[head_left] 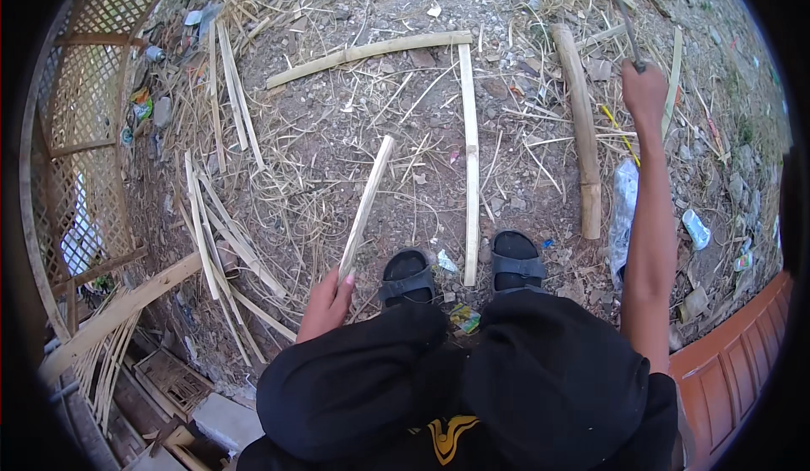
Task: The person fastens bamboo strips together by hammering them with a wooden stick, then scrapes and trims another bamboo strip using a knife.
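My left hand is closed around the lower end of a pale split bamboo strip, which slants up and away from me just left of my sandals. Out to the far right, my right arm is stretched forward. Its hand is a fist around the grip of a long knife, whose thin dark blade points away from me, seen nearly edge-on. Between the two hands, another bamboo strip lies lengthwise on the ground. Its far end meets a crosswise strip.
A thick wooden pole lies right of centre, near a clear plastic bag and a white cup. Split strips are scattered at left. A lattice fence borders the left; an orange-brown panel stands lower right.
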